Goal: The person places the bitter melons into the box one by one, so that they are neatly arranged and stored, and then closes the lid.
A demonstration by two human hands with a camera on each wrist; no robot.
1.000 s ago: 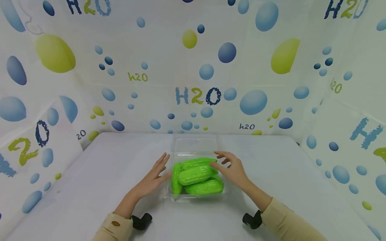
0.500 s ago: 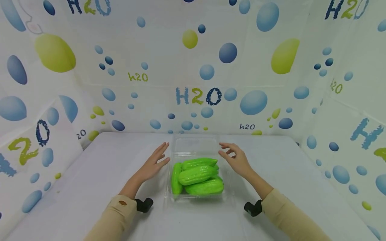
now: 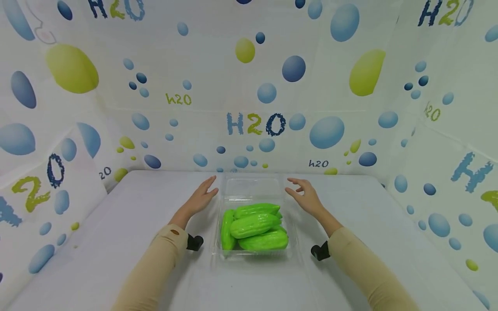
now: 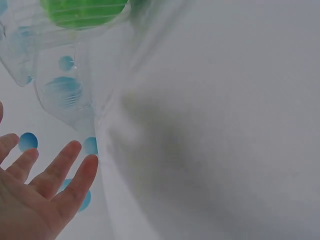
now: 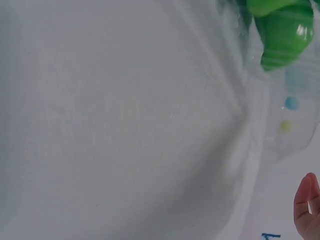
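Observation:
A clear plastic clamshell box (image 3: 293, 233) stands on the white table with its lid (image 3: 253, 187) raised at the back. Inside it lie several bright green, ridged vegetables (image 3: 254, 225), shaped like bitter melons or cucumbers. My left hand (image 3: 199, 199) hovers to the left of the lid, fingers spread and holding nothing; the left wrist view shows its straight fingers below the box. On the other side, my right hand (image 3: 307, 198) is held beside the lid with relaxed fingers and nothing in them. Only some of its fingertips (image 5: 306, 200) show in the right wrist view.
The white table (image 3: 116, 242) reaches back to a wall covering (image 3: 210, 77) printed with blue and green ovals and H2O lettering. Black wrist cameras (image 3: 195, 242) sit below both wrists, next to beige sleeves (image 3: 155, 268).
Both hands have moved forward, away from the front of the box, and now stand at either side of the raised lid. The box and the green vegetables have stayed put.

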